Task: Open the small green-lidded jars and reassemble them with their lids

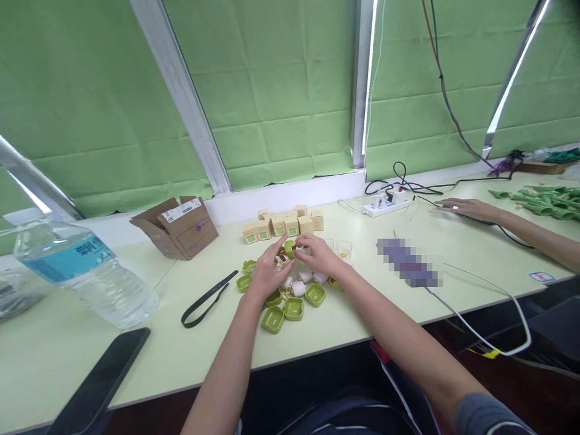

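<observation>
My left hand and my right hand meet above the table, fingers pinched together on a small green case. Under and around them lie several open green case halves and small white parts. Just behind stands a row of small tan boxes with green labels. Two small clear packets lie to the right of my right hand.
An open cardboard box, a black strap, a lying water bottle and a dark phone are on the left. A white power strip with cables sits behind. Another person's hand rests at right near green plastic parts.
</observation>
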### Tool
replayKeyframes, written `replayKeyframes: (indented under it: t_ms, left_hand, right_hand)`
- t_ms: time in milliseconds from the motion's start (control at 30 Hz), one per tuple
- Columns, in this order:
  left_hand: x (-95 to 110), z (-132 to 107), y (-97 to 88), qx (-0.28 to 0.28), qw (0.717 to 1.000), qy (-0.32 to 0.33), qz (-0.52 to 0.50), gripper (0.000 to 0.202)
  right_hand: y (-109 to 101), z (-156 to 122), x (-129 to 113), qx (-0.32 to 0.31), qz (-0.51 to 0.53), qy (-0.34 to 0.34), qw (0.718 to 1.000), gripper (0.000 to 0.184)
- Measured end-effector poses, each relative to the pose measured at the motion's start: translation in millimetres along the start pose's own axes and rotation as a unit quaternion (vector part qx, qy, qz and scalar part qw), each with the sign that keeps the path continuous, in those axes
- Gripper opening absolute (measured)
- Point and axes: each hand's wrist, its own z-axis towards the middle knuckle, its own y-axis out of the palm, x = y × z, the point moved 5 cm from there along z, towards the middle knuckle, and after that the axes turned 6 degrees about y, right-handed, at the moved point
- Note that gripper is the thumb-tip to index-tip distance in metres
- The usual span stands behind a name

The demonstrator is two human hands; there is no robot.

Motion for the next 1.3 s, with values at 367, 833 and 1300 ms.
replayKeyframes:
  t_ms: [367, 833, 1300]
  left_hand:
    - [0, 1, -9.1, 0.081, 0.995, -0.041, -0.052, 0.02]
    - [-2, -1, -16.7, 0.164, 0.986, 0.015, 0.003, 0.016]
    - [-2, 0, -13.7, 0.124, 0.992, 0.002, -0.026, 0.015]
  right_hand:
    - [1, 6, 15, -0.033, 0.235, 0.117, 0.964, 0.027]
    - [1, 5, 10, -0.055, 0.272, 0.134, 0.951, 0.038]
    - [15, 4, 17, -0.081, 0.261, 0.142, 0.951, 0.033]
